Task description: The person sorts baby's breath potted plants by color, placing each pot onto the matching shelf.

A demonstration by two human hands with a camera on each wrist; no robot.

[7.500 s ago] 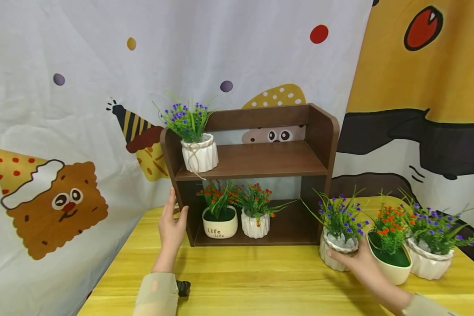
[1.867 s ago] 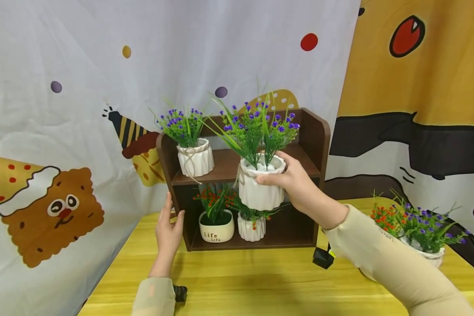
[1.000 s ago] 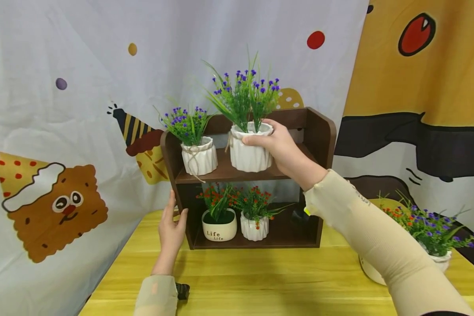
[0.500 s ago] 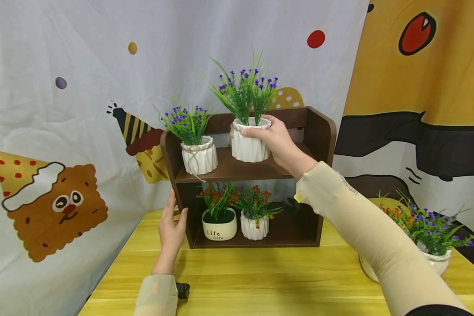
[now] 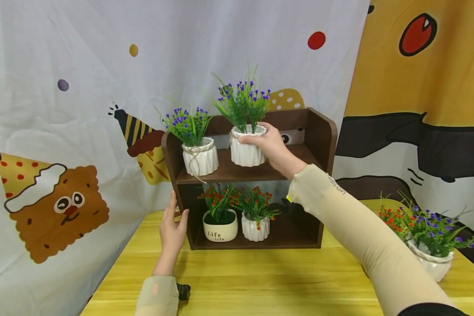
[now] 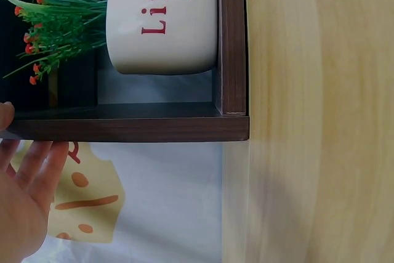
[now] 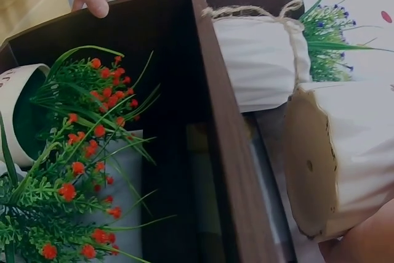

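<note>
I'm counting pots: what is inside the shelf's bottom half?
A cream pot and a white pot, both with red flowers. The right sleeve covers this half's upper right corner.

On the yellow table [image 5: 237,281], a brown two-tier shelf [image 5: 322,136] and potted purple flowers [image 5: 432,262]

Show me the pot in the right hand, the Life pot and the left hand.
Held white pot [image 5: 247,152], head view: its front wall.
Life pot [image 6: 165,26], left wrist view: its lettered side.
Left hand [image 5: 173,232], head view: its middle.
</note>
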